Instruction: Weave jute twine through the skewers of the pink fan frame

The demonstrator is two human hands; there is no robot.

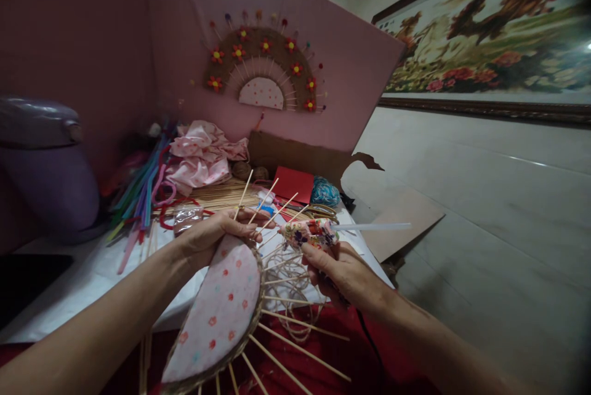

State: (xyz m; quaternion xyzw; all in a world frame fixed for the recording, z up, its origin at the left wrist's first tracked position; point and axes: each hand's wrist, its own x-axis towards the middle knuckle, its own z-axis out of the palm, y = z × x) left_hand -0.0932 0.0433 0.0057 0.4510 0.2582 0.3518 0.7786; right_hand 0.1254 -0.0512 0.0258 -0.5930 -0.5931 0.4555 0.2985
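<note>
Glue gun (310, 232) gripped in your right hand (339, 272), left hand (237, 226) holding the flower-print half-disc (217, 309) up top; looks like gluing around the skewers (305, 352), so steady aim probably matters next.

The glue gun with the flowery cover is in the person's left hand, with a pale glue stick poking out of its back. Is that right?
Not quite: the glue gun is in the right hand, not the left hand, as the head view shows. The flowery cover and the pale glue stick poking out of its back are right.
</note>
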